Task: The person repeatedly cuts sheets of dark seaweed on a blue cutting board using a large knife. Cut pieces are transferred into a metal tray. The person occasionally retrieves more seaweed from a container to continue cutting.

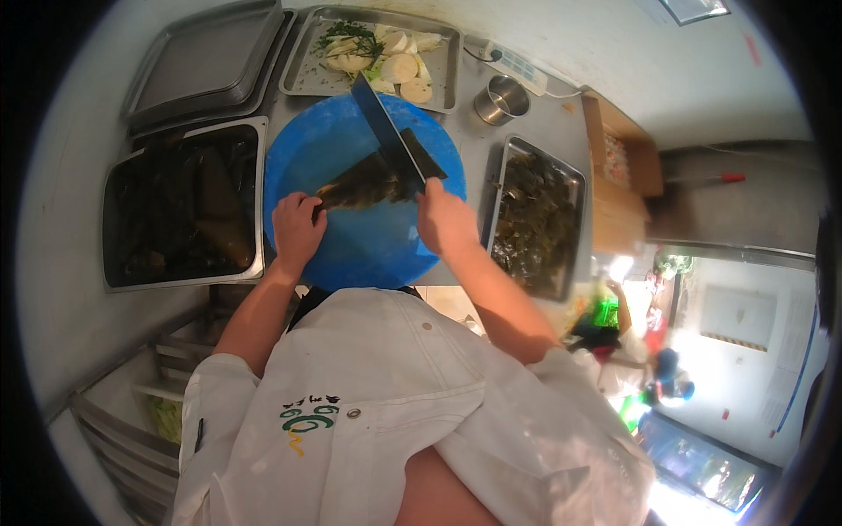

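A round blue cutting board (348,250) lies before me on a metal table. Across it stretches dark brown-green kelp (355,184), its right part lying on the far side of the blade. My right hand (447,214) grips the handle of a broad cleaver (388,128), whose blade points away from me and to the left, over the kelp. At the kelp's left end, my left hand (298,227) rests with its fingertips on it, holding it against the board.
Left stands a deep metal pan of dark kelp (181,210); right, a tray of cut kelp pieces (536,223). Behind are a tray of cut vegetables (395,62), stacked trays (197,59), a steel cup (502,100), a power strip (518,68) and a cardboard box (618,210). Another person (625,361) is at far right.
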A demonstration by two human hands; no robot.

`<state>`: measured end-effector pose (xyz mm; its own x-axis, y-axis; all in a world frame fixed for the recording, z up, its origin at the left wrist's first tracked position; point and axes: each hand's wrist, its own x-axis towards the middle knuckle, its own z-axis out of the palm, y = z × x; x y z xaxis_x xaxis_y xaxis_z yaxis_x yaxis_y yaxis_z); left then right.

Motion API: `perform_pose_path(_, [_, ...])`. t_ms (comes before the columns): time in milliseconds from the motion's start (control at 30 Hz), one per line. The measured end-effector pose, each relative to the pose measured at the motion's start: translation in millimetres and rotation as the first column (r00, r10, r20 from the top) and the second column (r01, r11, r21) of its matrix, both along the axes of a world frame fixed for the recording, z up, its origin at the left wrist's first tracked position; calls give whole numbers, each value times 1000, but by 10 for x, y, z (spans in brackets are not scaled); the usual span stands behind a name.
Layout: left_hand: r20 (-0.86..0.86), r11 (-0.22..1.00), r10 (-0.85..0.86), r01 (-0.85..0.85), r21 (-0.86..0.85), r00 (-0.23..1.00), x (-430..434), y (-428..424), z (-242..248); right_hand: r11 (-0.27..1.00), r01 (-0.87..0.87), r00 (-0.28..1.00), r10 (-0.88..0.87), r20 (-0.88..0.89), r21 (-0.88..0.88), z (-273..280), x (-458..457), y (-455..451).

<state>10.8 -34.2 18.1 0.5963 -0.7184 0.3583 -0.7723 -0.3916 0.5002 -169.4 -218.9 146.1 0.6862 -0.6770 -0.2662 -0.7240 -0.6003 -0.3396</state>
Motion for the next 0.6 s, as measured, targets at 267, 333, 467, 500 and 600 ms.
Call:
perform_pose_path(267, [39, 999, 36, -35, -25, 999, 16, 90, -35, 996, -94, 994, 94, -63, 3, -66, 150, 133])
perform_pose_path(333, [12, 999, 54, -53, -9, 998, -4, 122, 22, 999, -32, 999, 32, 0, -6, 3, 92, 303])
perform_pose_path(467, [77, 996, 83, -82, -18, 994, -10, 157, 25, 988, -155, 987, 156, -39, 22, -390, 20, 288])
perform_pose_path(500, [80, 996, 83, -81, -25, 993, 11, 188, 23, 986, -164, 985, 166, -54, 29, -244, 102, 237])
perform_pose_path(600, [73, 996, 81, -78, -42, 994, 21, 263, 23, 990, -130, 991, 130, -5, 46, 111, 186, 297])
